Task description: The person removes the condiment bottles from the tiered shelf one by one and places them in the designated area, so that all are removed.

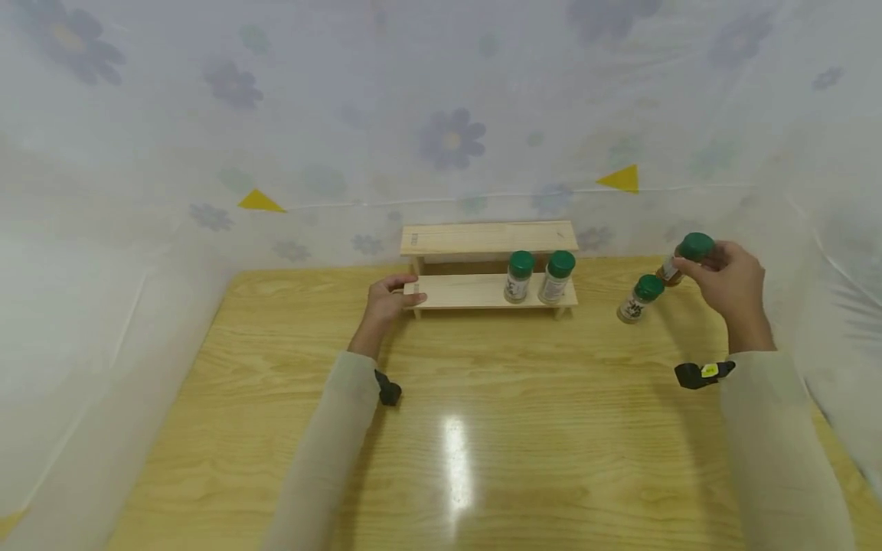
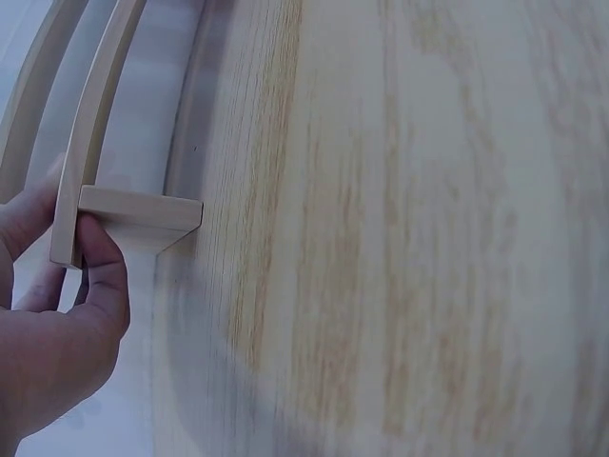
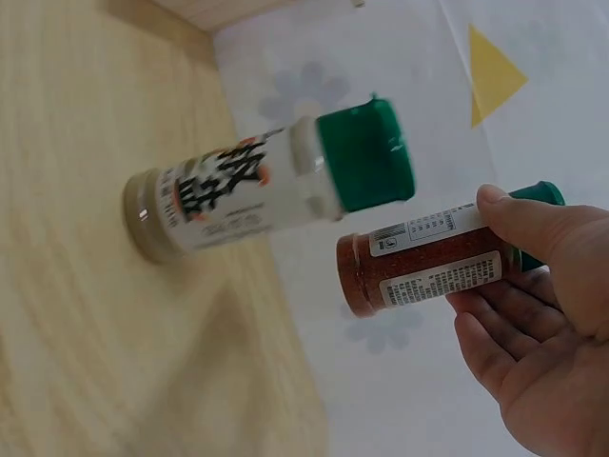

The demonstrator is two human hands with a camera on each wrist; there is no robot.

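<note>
A two-tier wooden rack (image 1: 455,291) stands at the back of the table. My left hand (image 1: 386,300) pinches the left end of its lower shelf, thumb and fingers on either side of the board (image 2: 84,143). Two green-capped spice jars, one (image 1: 517,277) beside the other (image 1: 556,277), stand on the right part of that shelf. My right hand (image 1: 736,285) grips a spice jar of reddish-brown powder (image 3: 428,262) near its green cap, its base seemingly off the table. Just left of it, another green-capped spice jar (image 1: 639,299) with pale contents stands on the table.
The wood-grain table (image 1: 441,398) spreads in front of the rack. A flower-patterned white sheet (image 1: 331,115) hangs behind and at both sides. Two yellow triangles, left (image 1: 260,201) and right (image 1: 622,180), are on the back sheet. The upper shelf (image 1: 488,238) sits behind the lower one.
</note>
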